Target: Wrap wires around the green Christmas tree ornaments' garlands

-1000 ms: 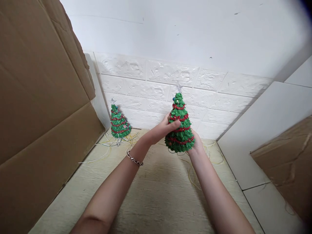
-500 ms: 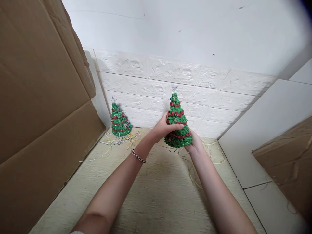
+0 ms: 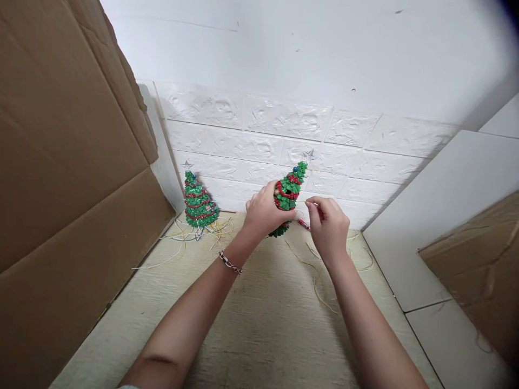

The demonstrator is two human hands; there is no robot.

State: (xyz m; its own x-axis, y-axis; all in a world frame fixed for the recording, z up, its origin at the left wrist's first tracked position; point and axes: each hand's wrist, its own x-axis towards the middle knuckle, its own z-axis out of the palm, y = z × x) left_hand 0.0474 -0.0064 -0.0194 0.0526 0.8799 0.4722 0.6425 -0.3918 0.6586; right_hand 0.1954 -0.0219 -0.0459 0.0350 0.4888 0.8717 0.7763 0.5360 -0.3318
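Note:
My left hand is wrapped around a small green Christmas tree with red garlands, holding it tilted to the right. A clear star tops this tree. Just right of it, my right hand pinches a thin yellow wire between thumb and forefinger; where the wire's other end goes, I cannot make out. A small red patterned piece shows between the tree and my right hand. To the left, a similar glittery Christmas tree stands upright by the wall.
Loose white and yellow wires lie around the standing tree, with more wires right of centre on the wooden tabletop. Cardboard rises at the left, and white panels with a cardboard piece flank the right. A white brick-patterned wall closes the back.
The held tree has turned and tipped to the right. My right hand has left the tree's underside, come forward to its right side, and now pinches the wire.

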